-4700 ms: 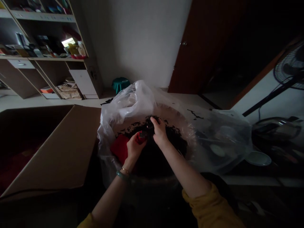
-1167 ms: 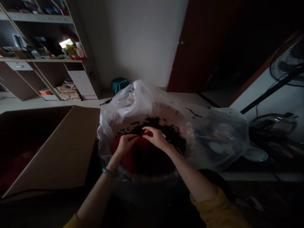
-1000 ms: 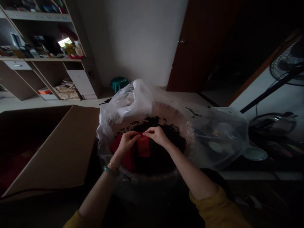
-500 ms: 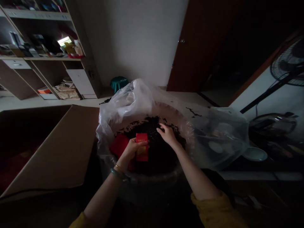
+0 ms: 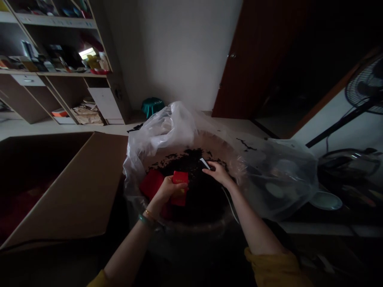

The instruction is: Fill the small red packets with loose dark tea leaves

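Shelving (image 5: pixel 56 71) and a brown wooden door (image 5: pixel 257 59) line the far side of this dim room, with a pedestal fan (image 5: pixel 363 85) at the right edge. Nearer the person, a wide round tub (image 5: pixel 191 231) is lined with a clear plastic bag (image 5: pixel 278 179), whose slack bunches up beyond and to the right of the right grip. Inside lies a heap of dark flakes (image 5: pixel 191 163), possibly tea leaves, though the poor light makes that hard to judge.

The two hands have just parted. Moments ago both were pinching at the small red packet (image 5: pixel 180 178); now the left grip (image 5: pixel 166 195) alone is closed around it. The packet stands roughly upright just above that hand's fingers, over the dark heap, so its weight sits in one hand and the other is free.

The right grip (image 5: pixel 217 173) is open, its fingers reaching out low over the flakes. A thin pale strip (image 5: pixel 205 162) lies just beyond its fingertips, too small to identify. A larger red piece (image 5: pixel 151 184) rests against the liner just left of the left grip, and a cardboard box (image 5: pixel 62 183) stands farther left, outside the tub. A jade bangle (image 5: pixel 143 219) circles the left wrist, and a yellow sleeve (image 5: pixel 277 267) covers the right arm.
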The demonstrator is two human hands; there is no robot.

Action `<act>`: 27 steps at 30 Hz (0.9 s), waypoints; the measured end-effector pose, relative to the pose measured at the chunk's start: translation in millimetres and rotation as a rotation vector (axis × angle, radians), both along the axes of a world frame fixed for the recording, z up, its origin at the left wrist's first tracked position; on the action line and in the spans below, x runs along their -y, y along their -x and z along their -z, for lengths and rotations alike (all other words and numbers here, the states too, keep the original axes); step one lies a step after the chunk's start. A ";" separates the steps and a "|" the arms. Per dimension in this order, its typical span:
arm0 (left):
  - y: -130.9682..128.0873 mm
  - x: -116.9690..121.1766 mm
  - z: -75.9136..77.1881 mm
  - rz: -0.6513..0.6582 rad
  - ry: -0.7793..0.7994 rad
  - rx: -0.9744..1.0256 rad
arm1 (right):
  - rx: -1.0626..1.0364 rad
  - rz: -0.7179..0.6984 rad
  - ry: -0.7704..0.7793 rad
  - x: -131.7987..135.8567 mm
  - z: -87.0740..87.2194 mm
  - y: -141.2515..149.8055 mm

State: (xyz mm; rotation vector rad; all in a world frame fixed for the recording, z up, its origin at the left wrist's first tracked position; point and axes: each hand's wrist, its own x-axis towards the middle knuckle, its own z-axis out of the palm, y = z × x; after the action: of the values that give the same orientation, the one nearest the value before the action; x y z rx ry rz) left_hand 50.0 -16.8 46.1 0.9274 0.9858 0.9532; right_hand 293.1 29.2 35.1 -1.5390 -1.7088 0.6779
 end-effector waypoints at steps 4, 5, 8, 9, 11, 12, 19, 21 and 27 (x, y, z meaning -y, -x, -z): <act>-3.6 0.8 -1.8 0.006 -0.039 -0.066 | -0.025 -0.255 0.005 10.8 -39.3 27.5; -5.0 1.5 -3.4 0.012 -0.042 -0.074 | -0.001 -0.320 0.018 13.9 -47.3 36.6; -8.4 4.3 -9.8 0.039 -0.039 -0.076 | 0.072 -0.402 0.050 21.3 -62.4 60.7; -9.1 5.3 -11.9 0.042 -0.039 -0.073 | 0.085 -0.400 0.062 23.1 -64.5 66.4; -9.6 6.8 -15.0 0.039 -0.037 -0.061 | 0.108 -0.384 0.068 25.6 -65.4 73.7; -9.6 7.3 -15.7 0.035 -0.039 -0.058 | 0.123 -0.374 0.052 26.6 -64.9 75.6; -8.5 7.5 -12.2 0.022 -0.048 -0.076 | 0.204 -0.339 -0.092 31.1 -59.0 79.2; -7.6 7.3 -11.6 0.023 -0.049 -0.061 | 0.216 -0.329 -0.110 32.0 -58.5 80.2; -5.6 7.6 -7.8 0.033 -0.052 -0.052 | 0.216 -0.322 -0.114 34.2 -59.2 82.4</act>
State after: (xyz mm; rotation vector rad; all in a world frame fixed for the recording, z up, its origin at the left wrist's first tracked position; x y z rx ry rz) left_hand 55.6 -24.4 53.9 1.0137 0.9906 0.9348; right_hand 210.7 -4.9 94.3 -1.3094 -2.1485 0.5763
